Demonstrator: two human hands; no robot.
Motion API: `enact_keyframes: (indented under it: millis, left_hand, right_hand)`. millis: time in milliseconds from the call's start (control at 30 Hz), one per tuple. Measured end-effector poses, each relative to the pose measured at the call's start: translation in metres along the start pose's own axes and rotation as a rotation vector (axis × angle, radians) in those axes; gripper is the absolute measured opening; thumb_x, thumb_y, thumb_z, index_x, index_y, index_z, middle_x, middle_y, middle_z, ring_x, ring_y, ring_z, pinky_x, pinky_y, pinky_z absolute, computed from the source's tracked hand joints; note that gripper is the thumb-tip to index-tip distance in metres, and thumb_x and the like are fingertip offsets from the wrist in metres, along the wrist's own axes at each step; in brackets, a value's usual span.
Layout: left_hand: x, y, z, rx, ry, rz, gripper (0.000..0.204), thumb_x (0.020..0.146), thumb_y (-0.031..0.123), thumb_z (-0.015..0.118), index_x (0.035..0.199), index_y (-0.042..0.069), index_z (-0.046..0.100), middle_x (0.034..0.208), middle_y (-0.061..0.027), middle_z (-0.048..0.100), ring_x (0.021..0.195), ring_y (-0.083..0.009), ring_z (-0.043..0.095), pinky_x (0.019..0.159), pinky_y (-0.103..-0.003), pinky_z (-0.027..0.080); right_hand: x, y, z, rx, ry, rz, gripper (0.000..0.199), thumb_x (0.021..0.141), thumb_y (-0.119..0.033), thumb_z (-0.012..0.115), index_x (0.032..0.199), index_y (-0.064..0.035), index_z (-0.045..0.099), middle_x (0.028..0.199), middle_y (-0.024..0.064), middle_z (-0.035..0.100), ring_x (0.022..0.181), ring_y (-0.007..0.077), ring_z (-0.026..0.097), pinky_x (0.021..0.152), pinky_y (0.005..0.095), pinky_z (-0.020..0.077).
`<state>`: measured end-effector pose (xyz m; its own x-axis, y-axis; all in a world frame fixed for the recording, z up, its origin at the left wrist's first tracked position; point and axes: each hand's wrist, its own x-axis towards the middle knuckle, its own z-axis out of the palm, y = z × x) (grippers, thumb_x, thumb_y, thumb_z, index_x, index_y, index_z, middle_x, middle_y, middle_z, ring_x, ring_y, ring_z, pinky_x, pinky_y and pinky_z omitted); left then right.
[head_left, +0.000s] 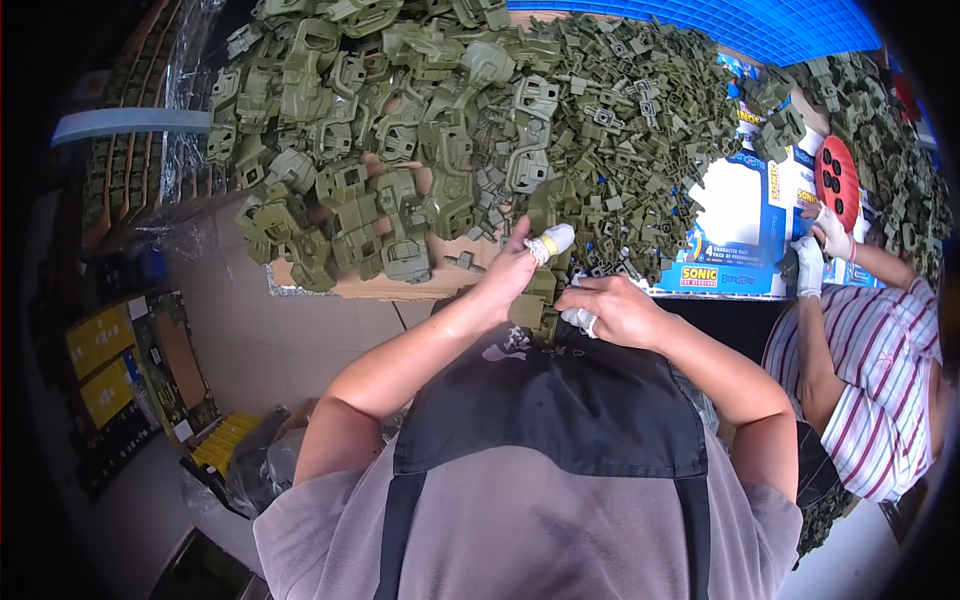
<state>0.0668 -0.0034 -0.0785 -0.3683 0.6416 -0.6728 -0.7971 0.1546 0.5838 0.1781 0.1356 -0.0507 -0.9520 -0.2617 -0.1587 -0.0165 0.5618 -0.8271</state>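
Close to my black apron, at the table's near edge, an olive-green moulded plastic part [537, 312] is held between my hands. My left hand [512, 270] grips its left side, with a white cover on one finger. From the right, my right hand [618, 310] has its fingers curled in against the part; a white wrap shows on a finger there too. What lies under the right fingertips is hidden. Just beyond my hands, a heap of small green plastic pieces [630, 150] spreads over the table, with larger green vehicle-like shells [400, 130] piled to its left.
At the right, a co-worker in a striped shirt [860, 390] wears white gloves and reaches over printed cardboard [735, 215]. A red oval piece [837, 185] lies near those hands. A blue plastic crate [700, 22] stands at the back. Yellow boxes [100, 365] sit low at the left.
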Motion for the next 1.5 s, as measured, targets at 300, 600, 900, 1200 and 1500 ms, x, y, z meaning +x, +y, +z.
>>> enact_keyframes:
  millis: [300, 600, 900, 1200, 1500]
  left_hand:
    - [0.075, 0.018, -0.076, 0.012, 0.13, 0.568, 0.047, 0.096, 0.039, 0.034, 0.13, 0.007, 0.039, 0.119, -0.0103, 0.055, 0.103, -0.0177, 0.056, 0.084, -0.036, 0.05]
    - [0.073, 0.041, -0.041, -0.208, -0.257, 0.275, 0.06, 0.091, 0.055, 0.033, 0.121, 0.006, 0.051, 0.119, -0.0074, 0.057, 0.104, -0.0193, 0.057, 0.091, -0.036, 0.044]
    - [0.047, 0.043, -0.038, 0.121, 0.005, 0.48, 0.066, 0.092, 0.03, 0.05, 0.142, 0.007, 0.014, 0.136, -0.0079, 0.039, 0.123, -0.0196, 0.04, 0.1, -0.033, 0.033]
    - [0.041, 0.033, -0.012, 0.215, -0.071, 0.624, 0.087, 0.073, 0.004, 0.069, 0.138, 0.01, 0.012, 0.132, -0.0154, 0.036, 0.117, -0.0234, 0.044, 0.092, -0.033, 0.042]
    - [0.037, 0.031, -0.01, -0.132, -0.038, 0.564, 0.05, 0.079, 0.012, 0.067, 0.121, 0.006, 0.041, 0.112, -0.0056, 0.056, 0.099, -0.0165, 0.057, 0.087, -0.031, 0.047]
  right_hand:
    - [0.088, 0.044, -0.004, 0.151, 0.66, 0.44, 0.047, 0.075, -0.002, 0.055, 0.121, -0.0086, 0.045, 0.111, 0.022, 0.055, 0.095, 0.0311, 0.059, 0.082, 0.0375, 0.0466]
    - [0.115, 0.095, 0.019, 0.301, 0.739, 0.544, 0.073, 0.08, -0.028, 0.059, 0.139, -0.0037, 0.024, 0.128, 0.0258, 0.044, 0.117, 0.0319, 0.047, 0.097, 0.0356, 0.0369]
    - [0.05, 0.012, -0.016, 0.417, 0.747, 0.064, 0.058, 0.088, -0.02, 0.055, 0.139, -0.0109, 0.029, 0.127, 0.0167, 0.049, 0.112, 0.0237, 0.051, 0.093, 0.0312, 0.0396]
    - [0.039, -0.017, -0.007, -0.061, 0.576, 0.231, 0.079, 0.084, -0.022, 0.061, 0.143, -0.0063, 0.01, 0.123, 0.0277, 0.047, 0.111, 0.0405, 0.048, 0.094, 0.0392, 0.0394]
    - [0.016, 0.011, -0.001, 1.148, 0.581, 0.112, 0.075, 0.084, -0.019, 0.06, 0.144, -0.0119, 0.016, 0.132, 0.0112, 0.04, 0.109, 0.0171, 0.046, 0.089, 0.0264, 0.0376]
